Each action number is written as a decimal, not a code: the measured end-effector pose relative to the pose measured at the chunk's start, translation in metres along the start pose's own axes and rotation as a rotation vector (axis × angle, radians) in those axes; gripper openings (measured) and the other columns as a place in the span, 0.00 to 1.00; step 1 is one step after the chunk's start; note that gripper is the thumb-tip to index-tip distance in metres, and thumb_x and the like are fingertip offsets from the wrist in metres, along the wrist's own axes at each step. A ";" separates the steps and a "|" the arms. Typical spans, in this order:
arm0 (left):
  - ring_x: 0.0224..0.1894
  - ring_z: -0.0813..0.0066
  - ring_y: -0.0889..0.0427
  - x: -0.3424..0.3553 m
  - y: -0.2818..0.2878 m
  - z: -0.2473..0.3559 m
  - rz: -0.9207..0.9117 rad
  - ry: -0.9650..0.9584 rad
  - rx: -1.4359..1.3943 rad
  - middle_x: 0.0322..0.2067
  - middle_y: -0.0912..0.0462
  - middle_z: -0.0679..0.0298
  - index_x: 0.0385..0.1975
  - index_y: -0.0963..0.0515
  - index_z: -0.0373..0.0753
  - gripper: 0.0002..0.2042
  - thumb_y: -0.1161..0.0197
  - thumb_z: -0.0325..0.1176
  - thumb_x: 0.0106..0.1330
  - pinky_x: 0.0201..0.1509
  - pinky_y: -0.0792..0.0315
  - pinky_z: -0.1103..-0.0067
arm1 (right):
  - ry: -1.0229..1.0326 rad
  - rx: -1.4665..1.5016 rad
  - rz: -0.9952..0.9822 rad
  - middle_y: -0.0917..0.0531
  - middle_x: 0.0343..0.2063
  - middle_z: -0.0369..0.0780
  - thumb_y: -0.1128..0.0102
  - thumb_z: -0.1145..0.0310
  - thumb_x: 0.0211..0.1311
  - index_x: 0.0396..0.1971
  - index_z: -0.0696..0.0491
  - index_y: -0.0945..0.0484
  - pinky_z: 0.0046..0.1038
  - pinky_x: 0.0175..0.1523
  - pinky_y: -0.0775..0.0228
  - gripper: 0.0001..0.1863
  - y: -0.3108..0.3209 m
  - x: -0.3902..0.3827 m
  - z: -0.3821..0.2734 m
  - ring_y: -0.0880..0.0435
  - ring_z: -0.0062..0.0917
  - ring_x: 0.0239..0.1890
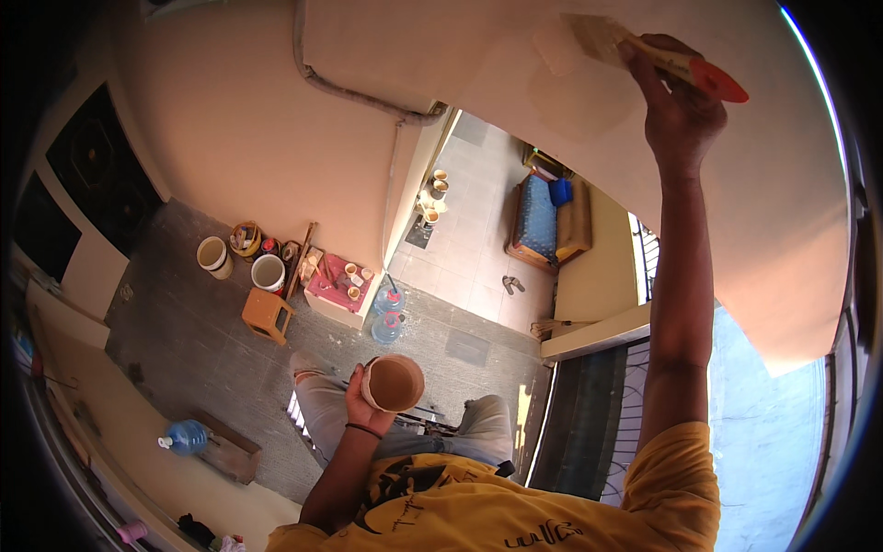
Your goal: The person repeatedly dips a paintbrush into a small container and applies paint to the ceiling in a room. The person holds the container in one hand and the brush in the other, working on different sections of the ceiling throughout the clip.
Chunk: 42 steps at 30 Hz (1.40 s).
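Note:
My right hand (679,106), arm stretched up, grips a wide flat paintbrush (670,63) by its pale handle with a red end. The bristles lie against or very near the peach-coloured wall surface (441,55), beside a slightly lighter patch; contact is hard to tell. In front of my lap my left hand (364,405) is wrapped round a paint cup (393,384) with a smeared rim. Tan paint shows inside it.
Far below, several buckets (269,273), an orange stool (268,316), a red-topped ledge with small cups (340,285) and water jugs (389,313) stand on the grey floor. Through the doorway is a blue-covered sofa (538,218). Another jug (187,438) lies at the lower left.

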<state>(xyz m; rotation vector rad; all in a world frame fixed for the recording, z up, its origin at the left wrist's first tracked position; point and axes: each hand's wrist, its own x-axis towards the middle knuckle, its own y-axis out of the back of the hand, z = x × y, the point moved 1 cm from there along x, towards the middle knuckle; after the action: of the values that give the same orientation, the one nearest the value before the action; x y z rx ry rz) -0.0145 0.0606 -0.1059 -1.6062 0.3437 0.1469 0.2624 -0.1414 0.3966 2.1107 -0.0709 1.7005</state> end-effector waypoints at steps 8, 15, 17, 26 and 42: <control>0.62 0.54 0.22 0.003 0.004 0.002 0.004 -0.024 0.017 0.58 0.18 0.55 0.57 0.22 0.40 0.23 0.47 0.52 0.77 0.69 0.31 0.51 | -0.073 -0.100 0.011 0.12 0.42 0.43 0.21 0.77 0.55 0.40 0.58 0.21 0.26 0.47 0.15 0.17 -0.020 -0.064 -0.022 0.11 0.26 0.41; 0.63 0.53 0.22 0.003 0.006 0.003 0.004 -0.013 -0.014 0.59 0.19 0.56 0.58 0.22 0.40 0.23 0.48 0.52 0.77 0.69 0.31 0.50 | -0.222 0.039 0.135 0.12 0.35 0.44 0.18 0.75 0.52 0.37 0.60 0.23 0.21 0.34 0.19 0.19 -0.036 -0.071 -0.021 0.13 0.23 0.30; 0.63 0.53 0.22 0.004 0.008 0.003 0.013 -0.022 -0.001 0.58 0.19 0.56 0.58 0.22 0.41 0.23 0.48 0.52 0.77 0.69 0.31 0.50 | -0.284 0.158 0.156 0.12 0.31 0.43 0.18 0.75 0.51 0.37 0.61 0.22 0.20 0.30 0.22 0.19 -0.044 -0.067 -0.029 0.14 0.21 0.24; 0.63 0.54 0.22 0.003 0.004 0.005 -0.001 -0.013 -0.028 0.58 0.18 0.57 0.57 0.22 0.42 0.22 0.48 0.53 0.77 0.69 0.31 0.51 | -0.519 -0.170 -0.123 0.15 0.22 0.38 0.17 0.66 0.52 0.32 0.62 0.17 0.19 0.26 0.26 0.18 -0.062 -0.039 -0.015 0.17 0.18 0.21; 0.63 0.53 0.21 0.011 0.019 0.007 0.015 -0.027 -0.051 0.61 0.20 0.55 0.60 0.23 0.41 0.27 0.46 0.57 0.74 0.67 0.27 0.52 | -0.531 -0.111 -0.060 0.13 0.23 0.41 0.20 0.68 0.56 0.34 0.64 0.15 0.20 0.26 0.22 0.15 -0.049 -0.051 -0.021 0.17 0.19 0.19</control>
<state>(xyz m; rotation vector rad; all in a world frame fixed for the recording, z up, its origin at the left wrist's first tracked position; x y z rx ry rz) -0.0091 0.0654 -0.1277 -1.6512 0.3333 0.1902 0.2458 -0.1004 0.3377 2.3914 -0.2483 1.0385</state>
